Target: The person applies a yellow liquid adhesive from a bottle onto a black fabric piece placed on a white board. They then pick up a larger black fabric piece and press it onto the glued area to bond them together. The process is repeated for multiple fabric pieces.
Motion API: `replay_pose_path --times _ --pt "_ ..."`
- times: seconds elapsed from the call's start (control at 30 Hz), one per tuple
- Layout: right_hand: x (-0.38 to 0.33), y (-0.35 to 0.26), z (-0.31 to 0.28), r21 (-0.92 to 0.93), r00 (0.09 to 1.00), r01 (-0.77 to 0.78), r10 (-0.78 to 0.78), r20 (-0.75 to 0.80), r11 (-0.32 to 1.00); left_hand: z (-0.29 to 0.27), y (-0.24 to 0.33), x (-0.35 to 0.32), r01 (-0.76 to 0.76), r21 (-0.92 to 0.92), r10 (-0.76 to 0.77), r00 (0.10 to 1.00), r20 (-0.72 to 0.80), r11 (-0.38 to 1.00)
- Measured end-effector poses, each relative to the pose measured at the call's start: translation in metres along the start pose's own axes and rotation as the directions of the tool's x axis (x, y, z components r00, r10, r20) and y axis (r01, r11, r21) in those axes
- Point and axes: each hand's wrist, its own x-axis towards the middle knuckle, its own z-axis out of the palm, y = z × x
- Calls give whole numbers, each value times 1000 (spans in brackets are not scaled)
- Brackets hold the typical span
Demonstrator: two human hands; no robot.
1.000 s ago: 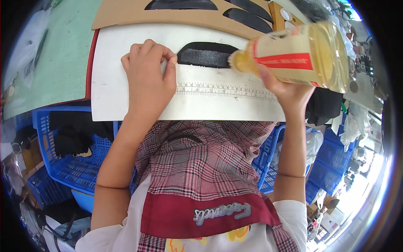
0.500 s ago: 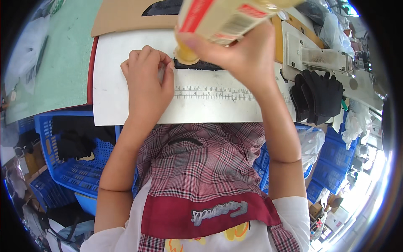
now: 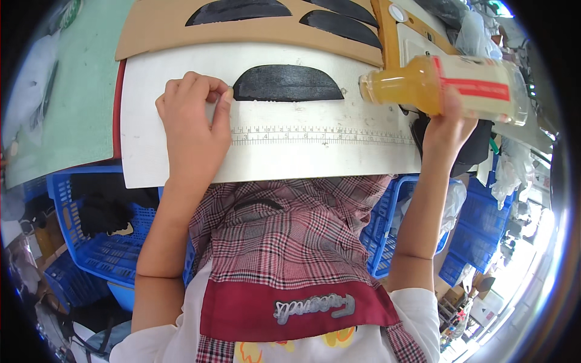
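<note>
Left hand [image 3: 196, 130] flat on white board [image 3: 302, 157], grip empty; right hand [image 3: 446, 127] raised, grip clamped on tilted bottle [image 3: 448, 88].

Matt board, clear plastic, woven cloth

The white board [image 3: 181, 163] looks smooth and matt, like coated sheet, with a printed ruler [image 3: 321, 136] along it; the black piece [image 3: 287, 85] on it is dull and finely grained. Behind lies matt brown card [image 3: 157, 30], and at the table's left edge a matt green mat [image 3: 72, 97]. The bottle [image 3: 448, 88] is clear glossy plastic. The crates [image 3: 91, 254] are hard blue plastic; the checked cloth [image 3: 284, 242] is soft and woven.
</note>
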Motion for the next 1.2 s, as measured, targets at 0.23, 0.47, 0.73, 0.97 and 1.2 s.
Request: replay_pose_path --times 0.23,0.47,0.73,0.97,1.2 --pt "-48 -7 33 514 920 -391 324 218 764 -6 5 -5 -58 81 61 998 -30 995" --pt "-78 14 48 563 883 -468 327 337 682 -15 20 -13 -135 250 134 991 20 959" --pt "-82 14 50 594 877 -477 313 363 648 -13 24 -10 -102 162 105 994 -10 981" --pt "-81 12 50 555 865 -499 352 357 665 -10 25 -5 -57 -83 58 998 13 995" --pt "-85 10 46 525 866 -494 339 367 693 -11 23 2 410 -485 -378 910 169 772"
